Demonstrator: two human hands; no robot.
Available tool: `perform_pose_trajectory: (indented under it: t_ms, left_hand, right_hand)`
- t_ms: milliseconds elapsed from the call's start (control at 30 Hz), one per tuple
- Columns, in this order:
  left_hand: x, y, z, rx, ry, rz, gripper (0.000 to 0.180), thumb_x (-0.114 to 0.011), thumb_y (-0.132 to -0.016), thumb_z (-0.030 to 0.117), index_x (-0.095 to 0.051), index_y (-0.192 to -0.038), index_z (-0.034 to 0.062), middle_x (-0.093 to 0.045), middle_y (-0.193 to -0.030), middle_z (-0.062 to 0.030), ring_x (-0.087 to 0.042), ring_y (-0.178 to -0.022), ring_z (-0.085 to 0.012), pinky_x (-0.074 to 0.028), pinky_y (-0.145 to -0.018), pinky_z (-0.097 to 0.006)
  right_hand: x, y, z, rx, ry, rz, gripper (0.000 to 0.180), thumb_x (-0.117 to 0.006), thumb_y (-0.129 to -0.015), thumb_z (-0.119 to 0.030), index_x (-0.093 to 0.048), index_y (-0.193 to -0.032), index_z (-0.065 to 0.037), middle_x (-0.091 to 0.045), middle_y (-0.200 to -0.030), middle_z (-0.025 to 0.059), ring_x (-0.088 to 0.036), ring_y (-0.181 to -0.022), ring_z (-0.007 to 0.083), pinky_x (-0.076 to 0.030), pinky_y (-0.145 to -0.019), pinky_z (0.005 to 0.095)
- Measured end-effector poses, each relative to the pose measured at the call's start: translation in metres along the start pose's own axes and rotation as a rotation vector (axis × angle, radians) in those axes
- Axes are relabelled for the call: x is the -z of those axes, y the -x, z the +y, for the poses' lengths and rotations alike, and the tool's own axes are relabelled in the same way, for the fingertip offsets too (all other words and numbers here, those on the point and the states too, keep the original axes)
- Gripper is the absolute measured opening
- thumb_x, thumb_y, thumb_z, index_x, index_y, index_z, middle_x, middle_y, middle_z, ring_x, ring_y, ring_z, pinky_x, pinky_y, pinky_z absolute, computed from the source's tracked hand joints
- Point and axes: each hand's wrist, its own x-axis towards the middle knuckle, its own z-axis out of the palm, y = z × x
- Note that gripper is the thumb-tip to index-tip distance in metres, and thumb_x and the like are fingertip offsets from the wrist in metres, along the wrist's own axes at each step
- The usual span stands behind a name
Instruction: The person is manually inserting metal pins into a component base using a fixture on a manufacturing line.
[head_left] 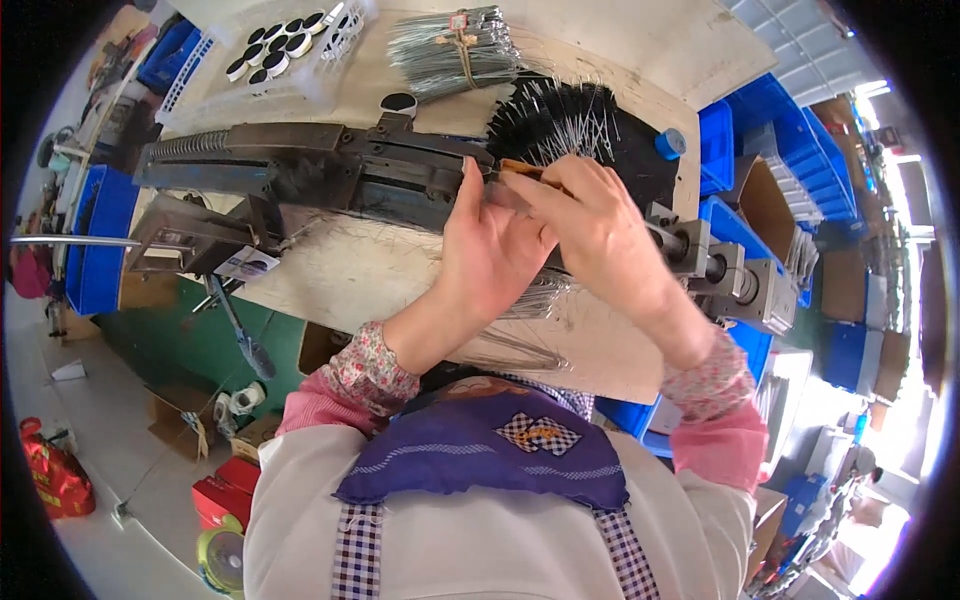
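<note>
Both hands meet at the right end of a dark metal bench device (pixel 400 175) with a coil spring at its left. My left hand (pixel 488 245) has its palm showing and thumb stretched up beside the device's tip; its other fingers are partly covered by my right hand. My right hand (pixel 605 215) is curled, fingertips pinched together near a narrow orange-brown piece (pixel 522 168). What the pinch holds is too small and blurred to name. Just behind, a dense fan of thin wires with black bristles (pixel 570 120) lies on a black round surface.
A clear plastic basket (pixel 200 105) holds several black-topped white discs. Near it lies a tied wire bundle (pixel 450 55). Loose wires (pixel 515 350) lie by the table's near edge. A blue tape roll (pixel 670 144) and metal shaft blocks (pixel 735 270) are right; blue bins (pixel 785 140) stand beyond.
</note>
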Motion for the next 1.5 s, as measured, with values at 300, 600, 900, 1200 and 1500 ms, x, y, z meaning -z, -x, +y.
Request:
perform_pose_trajectory:
  t_ms: [300, 600, 900, 1200, 1500]
  left_hand:
    - [-0.002, 0.013, -0.004, -0.134, -0.097, 0.096, 0.068, -0.03, -0.098, 0.055, -0.039, -0.129, -0.0055, -0.047, -0.13, -0.0174, -0.043, -0.127, -0.026, -0.029, -0.113, -0.038]
    - [-0.007, 0.012, 0.007, -0.095, -0.166, 0.074, 0.067, -0.032, -0.098, 0.054, -0.043, -0.126, -0.0063, -0.049, -0.127, -0.0171, -0.046, -0.123, -0.0252, -0.033, -0.11, -0.037]
    - [-0.008, 0.01, 0.009, -0.054, -0.157, 0.075, 0.066, -0.034, -0.097, 0.055, -0.046, -0.121, -0.0058, -0.054, -0.116, -0.0147, -0.051, -0.114, -0.0237, -0.037, -0.106, -0.036]
    - [0.001, 0.018, 0.014, -0.062, -0.189, 0.077, 0.069, -0.034, -0.096, 0.058, -0.046, -0.124, -0.004, -0.052, -0.126, -0.0141, -0.044, -0.124, -0.0257, -0.027, -0.111, -0.041]
    - [-0.015, 0.014, 0.019, -0.03, -0.227, 0.117, 0.057, -0.041, -0.096, 0.051, -0.047, -0.106, -0.0048, -0.051, -0.115, -0.0173, -0.047, -0.116, -0.0287, -0.029, -0.109, -0.041]
  right_hand:
    - [0.008, -0.009, 0.028, -0.253, -0.167, -0.072, 0.014, -0.069, -0.075, -0.011, -0.072, -0.09, -0.011, -0.059, -0.072, 0.0025, -0.059, -0.072, 0.0201, -0.037, -0.073, 0.0338]
    - [0.009, -0.009, 0.033, -0.106, -0.06, -0.008, 0.012, -0.069, -0.075, -0.012, -0.072, -0.087, -0.013, -0.057, -0.072, 0.0016, -0.058, -0.073, 0.0204, -0.037, -0.075, 0.0342]
    - [0.016, -0.011, 0.03, -0.133, 0.005, -0.018, 0.014, -0.067, -0.076, -0.01, -0.072, -0.089, -0.014, -0.059, -0.075, 0.0024, -0.06, -0.075, 0.0198, -0.039, -0.075, 0.0361]
    - [0.019, -0.007, -0.002, -0.078, 0.194, -0.015, 0.023, -0.054, -0.085, -0.009, -0.058, -0.106, 0.0, -0.063, -0.072, 0.0133, -0.065, -0.058, 0.0305, -0.051, -0.05, 0.0387]
    - [0.007, -0.011, -0.021, -0.07, 0.325, -0.227, 0.034, -0.058, -0.074, -0.002, -0.056, -0.107, 0.005, -0.06, -0.06, 0.0154, -0.064, -0.057, 0.0298, -0.05, -0.049, 0.0369]
